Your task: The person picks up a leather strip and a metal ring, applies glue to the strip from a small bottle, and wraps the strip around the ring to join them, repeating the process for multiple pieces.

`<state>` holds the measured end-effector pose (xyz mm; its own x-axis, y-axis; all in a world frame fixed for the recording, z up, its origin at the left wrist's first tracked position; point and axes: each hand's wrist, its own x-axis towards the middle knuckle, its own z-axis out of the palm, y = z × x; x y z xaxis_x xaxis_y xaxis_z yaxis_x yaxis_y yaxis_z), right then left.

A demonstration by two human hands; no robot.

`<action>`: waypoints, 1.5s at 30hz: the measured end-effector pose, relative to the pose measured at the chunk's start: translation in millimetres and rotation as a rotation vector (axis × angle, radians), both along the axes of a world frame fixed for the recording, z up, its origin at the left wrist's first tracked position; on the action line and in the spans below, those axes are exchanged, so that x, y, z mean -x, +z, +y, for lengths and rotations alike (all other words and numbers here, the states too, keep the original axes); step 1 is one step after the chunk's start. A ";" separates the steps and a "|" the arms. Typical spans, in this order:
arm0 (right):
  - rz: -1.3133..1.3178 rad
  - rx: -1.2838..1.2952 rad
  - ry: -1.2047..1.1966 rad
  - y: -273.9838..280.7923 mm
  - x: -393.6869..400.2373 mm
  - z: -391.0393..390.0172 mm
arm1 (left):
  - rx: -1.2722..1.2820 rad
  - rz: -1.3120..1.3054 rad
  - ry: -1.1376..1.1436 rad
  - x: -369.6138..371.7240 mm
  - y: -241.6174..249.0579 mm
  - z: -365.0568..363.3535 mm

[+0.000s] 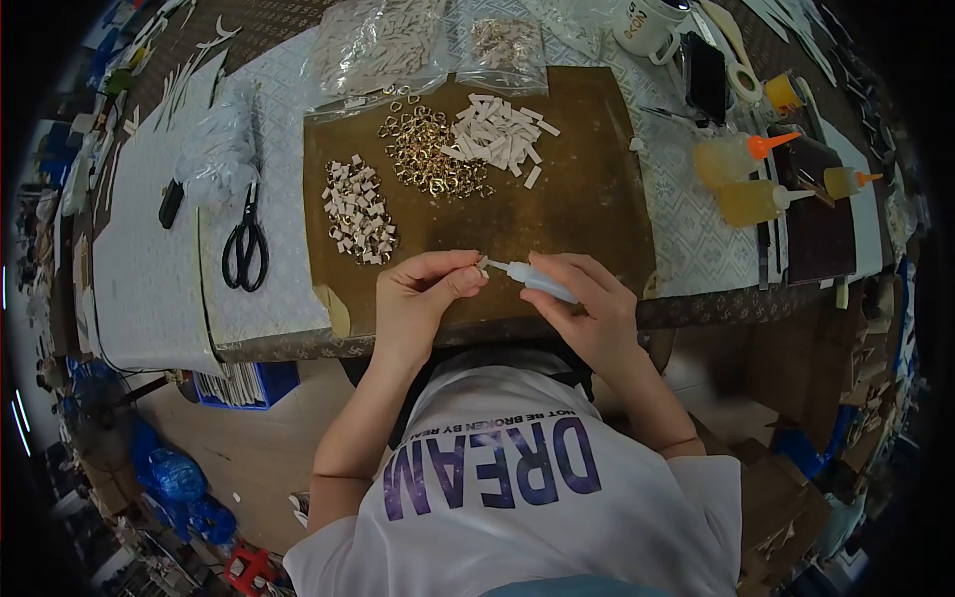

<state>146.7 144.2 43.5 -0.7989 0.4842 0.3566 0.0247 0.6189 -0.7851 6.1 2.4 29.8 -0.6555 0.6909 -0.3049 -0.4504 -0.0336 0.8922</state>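
Note:
Between the thumb and fingertips of my left hand (435,284) is a small pale piece (483,265). My right hand (587,298) is wrapped round a small translucent bottle (542,282), its thin nozzle pointing left at the pale piece. Whether nozzle and piece touch is too small to tell. Both hands are over the front part of a brown mat (577,199). Beyond them on the mat lie a pile of gold-coloured metal rings (426,149), a pile of pale flat strips (502,131) and, to the left, a heap of small pale pieces with metal rings (358,211).
Black scissors (245,249) and a clear plastic bag (221,149) lie left of the mat. Two bags of parts (373,45) are at its back edge. Yellowish bottles (748,202), a phone (703,80) and a white mug (649,28) stand or lie to the right.

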 end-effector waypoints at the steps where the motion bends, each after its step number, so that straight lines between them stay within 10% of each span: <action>1: -0.002 -0.006 0.004 0.9 -0.5 0.2 | 0.007 -0.002 -0.001 -0.8 -0.3 -0.2; 13: -0.176 0.067 0.048 16.1 0.9 1.1 | 0.002 -0.282 0.041 -10.1 -16.0 -9.3; 26: 0.031 1.188 -0.013 -35.6 -12.9 30.2 | -0.048 -0.479 0.018 -0.7 -11.0 -10.1; 45: -0.026 0.189 0.070 -12.2 -8.4 13.6 | 0.021 -0.265 0.023 -3.9 -4.1 -6.5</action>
<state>155.1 157.8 31.3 -0.8408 0.4836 0.2432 0.0088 0.4616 -0.8871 10.0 -4.1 25.8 -0.5667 0.6682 -0.4820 -0.6674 -0.0293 0.7441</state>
